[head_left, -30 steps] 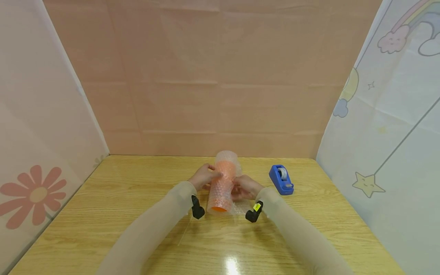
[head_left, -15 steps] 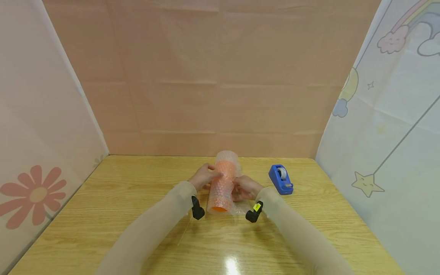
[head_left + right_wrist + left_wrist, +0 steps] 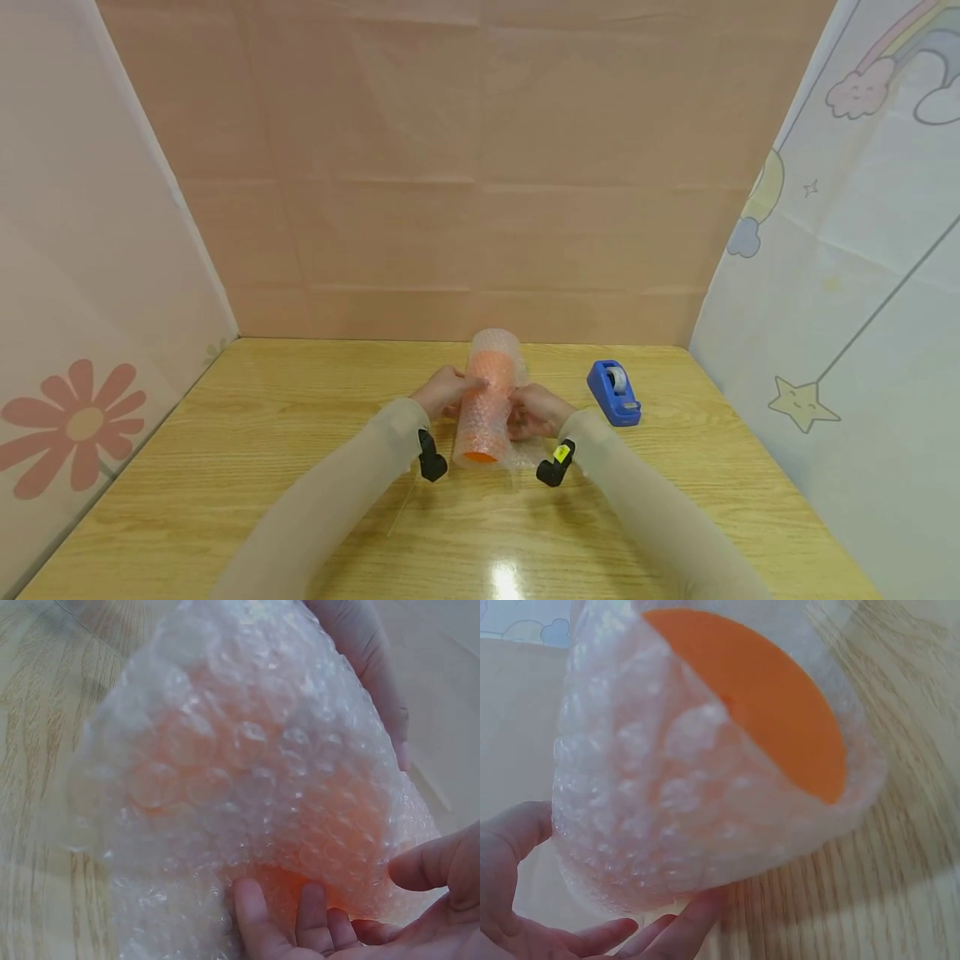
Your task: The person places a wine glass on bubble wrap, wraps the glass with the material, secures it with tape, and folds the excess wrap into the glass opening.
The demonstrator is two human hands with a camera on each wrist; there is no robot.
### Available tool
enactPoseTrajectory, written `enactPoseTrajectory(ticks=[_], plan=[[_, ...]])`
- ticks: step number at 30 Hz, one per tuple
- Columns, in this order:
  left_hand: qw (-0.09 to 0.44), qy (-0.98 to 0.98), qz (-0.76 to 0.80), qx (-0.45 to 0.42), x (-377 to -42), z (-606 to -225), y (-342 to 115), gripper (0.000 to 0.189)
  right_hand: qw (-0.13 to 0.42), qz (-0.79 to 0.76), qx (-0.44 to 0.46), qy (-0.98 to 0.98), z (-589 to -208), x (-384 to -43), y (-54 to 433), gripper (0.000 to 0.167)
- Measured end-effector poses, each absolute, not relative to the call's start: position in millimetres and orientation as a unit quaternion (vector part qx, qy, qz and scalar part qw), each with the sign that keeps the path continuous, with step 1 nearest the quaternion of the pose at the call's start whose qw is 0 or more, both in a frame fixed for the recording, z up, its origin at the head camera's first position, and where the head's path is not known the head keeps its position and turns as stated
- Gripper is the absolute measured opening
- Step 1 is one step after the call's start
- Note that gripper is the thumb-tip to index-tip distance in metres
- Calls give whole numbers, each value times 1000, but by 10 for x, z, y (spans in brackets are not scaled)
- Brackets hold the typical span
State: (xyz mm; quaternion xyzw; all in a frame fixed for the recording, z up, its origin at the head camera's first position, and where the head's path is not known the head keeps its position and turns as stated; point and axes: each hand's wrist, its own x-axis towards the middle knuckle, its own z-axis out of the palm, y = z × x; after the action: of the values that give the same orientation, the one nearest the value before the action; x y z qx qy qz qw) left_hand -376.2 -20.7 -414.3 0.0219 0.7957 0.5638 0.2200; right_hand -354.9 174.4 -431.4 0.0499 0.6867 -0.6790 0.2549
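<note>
1. Orange cylinder [image 3: 780,705]: lies on the wooden table [image 3: 262,433], a little right of centre, long axis running near to far. One orange end shows at the near side.
2. Bubble wrap [image 3: 483,417]: wound round the cylinder, extending past its far end as a pale sleeve-like rim. A loose flap [image 3: 527,454] spreads on the table at the near right.
3. Left arm: reaches in from the near left, slanting inward and away; cream sleeve [image 3: 337,492] down to the wrist.
4. Left hand [image 3: 444,392]: at the left flank of the bundle, gripping it. Thumb laid over the upper left side, fingers bent beneath; the left wrist view shows fingertips against the underside of the wrap.
5. Right arm: comes from the near right, roughly mirroring the left; likewise cream-sleeved.
6. Right hand [image 3: 536,410]: at the right flank, holding the wrap. Thumb presses the outer layer; fingers curl upward around the edge of the sheet, in the right wrist view. Exact contact of each fingertip cannot be told.
7. Each wrist carries a small black camera [image 3: 431,456]; the right one bears a yellow tag [image 3: 560,452].
8. Blue tape dispenser [image 3: 613,392]: farther right, well apart from the bundle.
</note>
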Motion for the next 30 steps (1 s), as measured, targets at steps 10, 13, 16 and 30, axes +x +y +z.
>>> enactPoseTrajectory(ticks=[10, 13, 16, 30], plan=[[225, 805, 549, 16, -3756, -4197, -178, 50, 257, -675, 48, 690, -4324, -3545, 1757, 19], [224, 804, 550, 14, -3762, -4198, -171, 54, 258, -678, 53, 687, -4320, -3552, 1761, 21], [227, 803, 551, 12, -3762, -4187, -167, 54, 256, -683, 65, 681, -4320, -3561, 1763, 32], [236, 796, 557, 16, -3743, -4162, -177, 52, 244, -687, 94, 678, -4338, -3556, 1760, 57]])
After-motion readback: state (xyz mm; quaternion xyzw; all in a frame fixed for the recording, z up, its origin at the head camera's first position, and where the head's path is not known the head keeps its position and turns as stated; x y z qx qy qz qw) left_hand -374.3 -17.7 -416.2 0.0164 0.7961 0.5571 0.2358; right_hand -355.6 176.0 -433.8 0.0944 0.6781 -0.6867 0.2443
